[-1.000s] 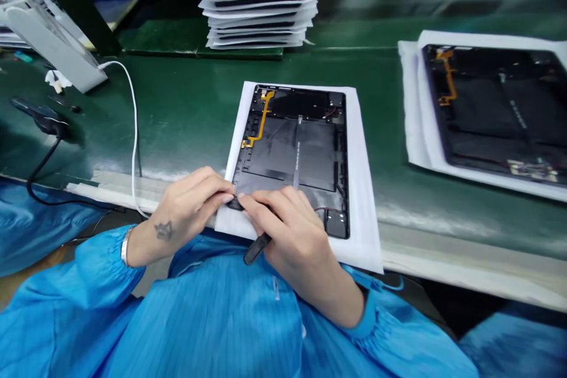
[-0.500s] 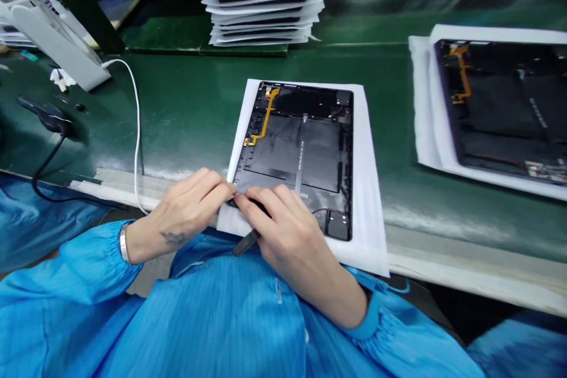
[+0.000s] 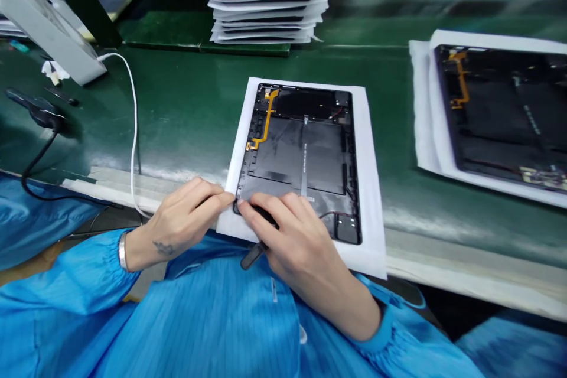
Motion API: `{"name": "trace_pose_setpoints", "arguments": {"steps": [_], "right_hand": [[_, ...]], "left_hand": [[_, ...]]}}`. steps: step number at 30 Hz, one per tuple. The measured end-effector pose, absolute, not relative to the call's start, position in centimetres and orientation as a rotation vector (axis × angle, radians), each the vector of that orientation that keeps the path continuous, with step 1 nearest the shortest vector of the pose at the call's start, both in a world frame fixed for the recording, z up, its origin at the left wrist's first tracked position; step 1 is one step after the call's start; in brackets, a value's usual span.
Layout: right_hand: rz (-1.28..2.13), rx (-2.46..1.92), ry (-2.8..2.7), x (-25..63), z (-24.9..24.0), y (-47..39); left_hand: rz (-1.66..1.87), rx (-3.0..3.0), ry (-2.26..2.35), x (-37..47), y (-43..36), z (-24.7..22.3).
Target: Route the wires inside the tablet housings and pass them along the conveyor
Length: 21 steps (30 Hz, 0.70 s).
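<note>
An opened tablet (image 3: 283,153), its dark inside with an orange flex cable (image 3: 268,121) facing up, lies on a white foam sheet (image 3: 372,230). At its near left corner, my left hand (image 3: 183,212) is closed, thumb and forefinger pinching the edge. My right hand (image 3: 292,230) lies over the near part of the tablet, its thumb and forefinger by the same corner. That hand is wrapped round a slim black tool (image 3: 252,256) with a flat, rounded end sticking out below; its tip is hidden. Whatever small part sits between the fingertips cannot be made out.
A second opened tablet (image 3: 496,112) rests on foam sheets at the right. Behind stands a tall stack of foam-wrapped pieces (image 3: 270,0). On the left are a white cable (image 3: 134,112), a grey-white stand (image 3: 57,35) and a black corded device (image 3: 38,111). The bench edge runs close to my body.
The tablet has turned slightly on its sheet, its near right corner shifting right. Both hands stay at the near left corner, and the black tool has moved a little right and down.
</note>
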State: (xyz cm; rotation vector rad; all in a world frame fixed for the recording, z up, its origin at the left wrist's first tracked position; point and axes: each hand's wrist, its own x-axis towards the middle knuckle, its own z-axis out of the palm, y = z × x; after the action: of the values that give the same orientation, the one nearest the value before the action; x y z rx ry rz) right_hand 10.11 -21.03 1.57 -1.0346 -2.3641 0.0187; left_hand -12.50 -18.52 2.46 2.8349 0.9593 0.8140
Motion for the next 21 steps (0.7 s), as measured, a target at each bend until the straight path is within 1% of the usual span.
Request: {"name": "trace_pose_setpoints", "arguments": {"steps": [5,14,17,21], "right_hand": [[-0.015,-1.006,-2.389,10.2,1.5,-21.1],[-0.046,-0.969,-2.398,10.2,1.5,-21.1],[0.006,-0.982,-2.351,10.1,1.3,-21.0],[0.01,-0.994,-2.325,10.1,1.2,-21.1]], "left_hand": [[0.844,2.913,0.835,-12.8,-18.4,2.5],[0.557,3.208,0.643,-13.4,-17.9,4.1],[0.551,3.068,0.709,-13.7,-17.8,3.8],[0.676,2.77,0.905,-13.8,-17.8,3.5]]}}
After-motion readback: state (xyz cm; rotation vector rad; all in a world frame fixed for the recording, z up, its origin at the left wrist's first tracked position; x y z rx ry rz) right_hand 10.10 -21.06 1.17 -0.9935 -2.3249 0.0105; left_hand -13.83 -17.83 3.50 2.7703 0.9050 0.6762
